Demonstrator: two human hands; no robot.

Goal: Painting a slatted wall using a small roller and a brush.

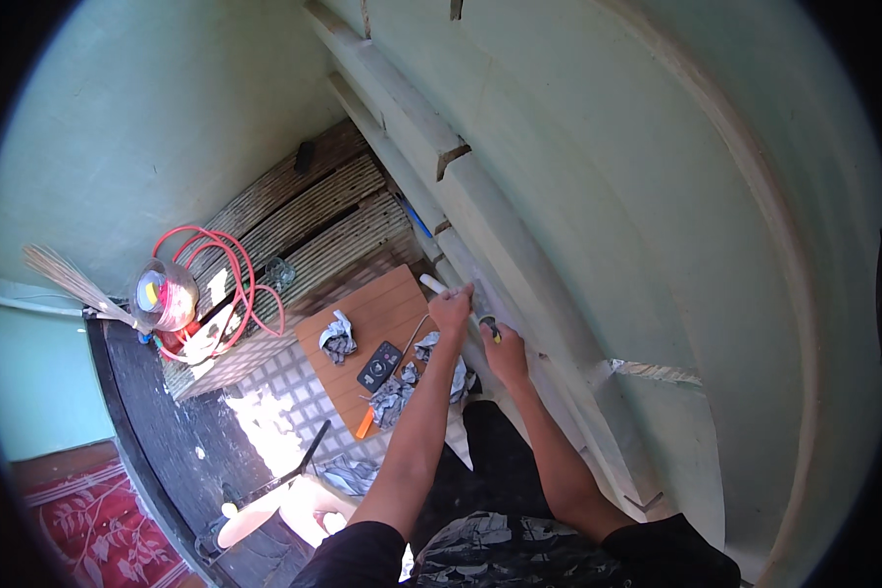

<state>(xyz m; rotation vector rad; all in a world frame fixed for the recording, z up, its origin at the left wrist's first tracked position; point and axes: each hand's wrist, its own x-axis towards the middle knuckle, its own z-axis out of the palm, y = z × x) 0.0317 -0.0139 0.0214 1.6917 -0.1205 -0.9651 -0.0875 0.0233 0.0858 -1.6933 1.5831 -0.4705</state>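
Note:
My left hand [451, 308] is closed around a white, rod-like piece [431, 283], whose end sticks out on the left side of the fist. Just right of it and nearer to me, my right hand [505, 355] grips a small tool with a black and yellow handle [491, 327]; its kind cannot be made out. Both hands are beside the pale green wall ledge, over the right edge of a low brown wooden table [402, 284]. On the table lie a black device with a round dial [379, 367], crumpled paper [338, 340] and an orange strip-like thing [366, 422].
A slatted bamboo bench [309, 201] stands at the far left, carrying a coiled red hose [253, 294] and a round container [164, 294]. A straw broom [78, 279] leans beside it. Wall ledges [505, 220] run along my right. A white chair-like thing [309, 505] is at lower left.

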